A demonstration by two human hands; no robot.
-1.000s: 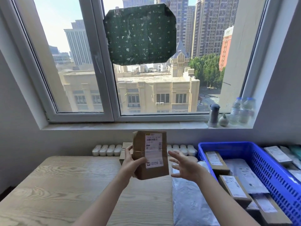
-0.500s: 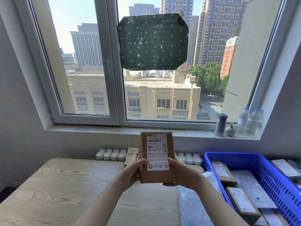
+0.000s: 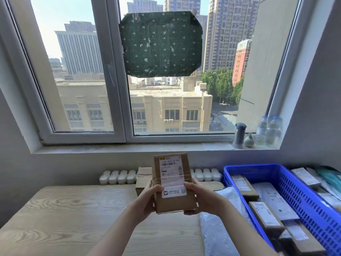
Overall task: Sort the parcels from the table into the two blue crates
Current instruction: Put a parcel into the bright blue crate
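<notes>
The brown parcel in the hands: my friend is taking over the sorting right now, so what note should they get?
Left hand and right hand: both grip the brown parcel, held upright above the table, label facing the camera.
Blue crate: at the right, with several labelled parcels lying in it. Only one crate is plainly in view; more parcels lie beyond its far wall.
Left on the table: a white mailer bag beside the crate and a cardboard box behind the held parcel.
To do: probably read the label, put this parcel in its crate, then sort the rest.
</notes>
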